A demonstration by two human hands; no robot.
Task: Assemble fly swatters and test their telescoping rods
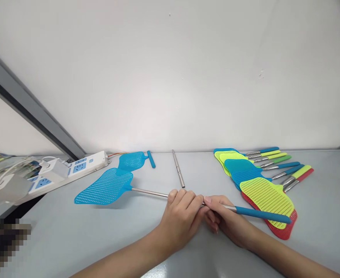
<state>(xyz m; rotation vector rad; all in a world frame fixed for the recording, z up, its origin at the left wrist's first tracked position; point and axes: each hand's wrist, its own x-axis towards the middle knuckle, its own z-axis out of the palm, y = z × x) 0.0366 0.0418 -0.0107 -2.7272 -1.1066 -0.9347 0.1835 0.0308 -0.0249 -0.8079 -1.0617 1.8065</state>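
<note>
Both my hands hold one blue fly swatter (104, 188) across the front of the table. Its perforated paddle points left, and its blue grip (262, 214) sticks out to the right. My left hand (181, 216) is wrapped round the thin metal rod. Close beside it, my right hand (226, 216) pinches the thicker metal shaft near the grip, thumb on top. Behind the hands lies a loose metal telescopic rod (178, 168). Farther left lie a loose blue swatter paddle (132, 161) and a short blue handle sleeve (151, 159).
On the right several fly swatters in yellow, blue, green and red lie in an overlapping pile (266, 197). A white power strip (87, 166) with plugged-in adapters and cables lies at the left. A white wall (170, 77) closes off the back of the grey table (100, 243).
</note>
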